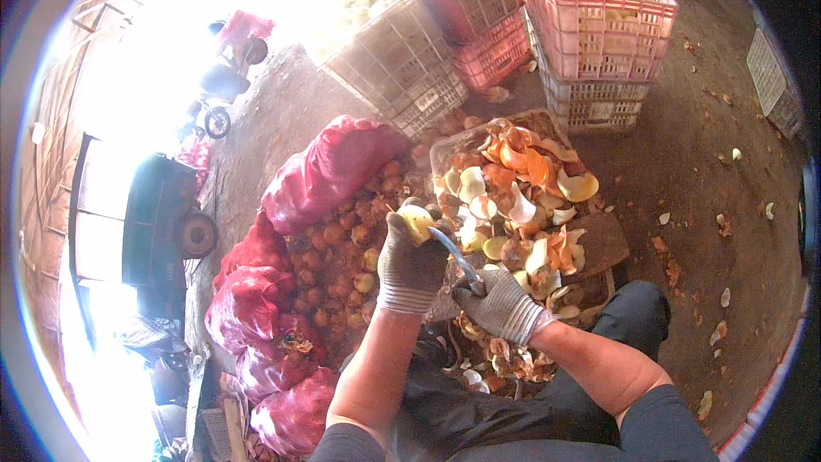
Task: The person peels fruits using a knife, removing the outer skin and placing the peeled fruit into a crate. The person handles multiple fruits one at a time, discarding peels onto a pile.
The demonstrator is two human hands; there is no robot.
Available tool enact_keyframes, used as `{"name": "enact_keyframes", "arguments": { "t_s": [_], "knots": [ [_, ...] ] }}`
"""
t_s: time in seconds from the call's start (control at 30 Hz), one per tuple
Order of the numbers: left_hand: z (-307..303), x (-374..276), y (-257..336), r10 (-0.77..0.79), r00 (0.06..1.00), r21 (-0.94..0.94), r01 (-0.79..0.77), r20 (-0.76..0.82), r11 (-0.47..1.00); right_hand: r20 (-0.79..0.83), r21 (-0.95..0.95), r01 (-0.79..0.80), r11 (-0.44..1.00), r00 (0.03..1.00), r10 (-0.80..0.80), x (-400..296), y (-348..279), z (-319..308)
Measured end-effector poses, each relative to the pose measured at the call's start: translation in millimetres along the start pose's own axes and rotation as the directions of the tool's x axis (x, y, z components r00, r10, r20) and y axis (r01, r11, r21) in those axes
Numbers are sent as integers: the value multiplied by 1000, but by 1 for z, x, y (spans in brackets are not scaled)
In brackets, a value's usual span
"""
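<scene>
My left hand (pixel 414 260), in a dirty knit work glove, grips a partly peeled pale onion (pixel 416 223). My right hand (pixel 499 301), gloved alike, is shut on the handle of a curved-bladed knife (pixel 457 253); the blade's far end meets the onion's right side. Just beyond and to the right of both hands, a heap of onion skins and cut pieces (pixel 507 199) fills a worn container (pixel 545 120). Many unpeeled brown onions (pixel 333 234) lie to the left of my left hand.
Red mesh sacks (pixel 333 170) border the onions on the left. Stacked plastic crates (pixel 596 32) with pale onions stand at the far side. Onion scraps (pixel 673 273) are scattered on the floor at right. A motorcycle (pixel 221 77) and a dark vehicle (pixel 157 224) stand in bright light at left.
</scene>
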State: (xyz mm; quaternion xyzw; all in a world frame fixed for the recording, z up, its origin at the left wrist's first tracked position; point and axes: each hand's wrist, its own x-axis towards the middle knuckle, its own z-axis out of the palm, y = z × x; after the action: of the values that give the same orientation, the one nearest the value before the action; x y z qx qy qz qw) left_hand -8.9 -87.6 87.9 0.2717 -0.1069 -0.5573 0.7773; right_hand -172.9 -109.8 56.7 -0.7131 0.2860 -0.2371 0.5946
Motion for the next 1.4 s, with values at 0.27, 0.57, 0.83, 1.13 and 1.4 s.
{"name": "enact_keyframes", "arguments": {
  "t_s": [0.27,0.57,0.83,1.13,1.4],
  "knots": [
    [-5,11,-7,-64,942,-133,21,-329,991,66,-126,-30,992,997,38,0,21,14],
    [-34,23,32,-83,987,-393,23,-136,919,158,32,-197,980,969,190,-12,15,24],
    [-33,6,1,-181,983,-97,176,-42,980,69,223,-334,916,943,327,-7,-26,-15],
    [-2,-24,-28,-275,943,219,233,186,948,92,539,-220,813,975,203,-15,3,-29],
    [-21,-23,-41,-329,921,586,152,208,796,221,506,-262,821,960,170,-20,13,-37]
  ]
}}
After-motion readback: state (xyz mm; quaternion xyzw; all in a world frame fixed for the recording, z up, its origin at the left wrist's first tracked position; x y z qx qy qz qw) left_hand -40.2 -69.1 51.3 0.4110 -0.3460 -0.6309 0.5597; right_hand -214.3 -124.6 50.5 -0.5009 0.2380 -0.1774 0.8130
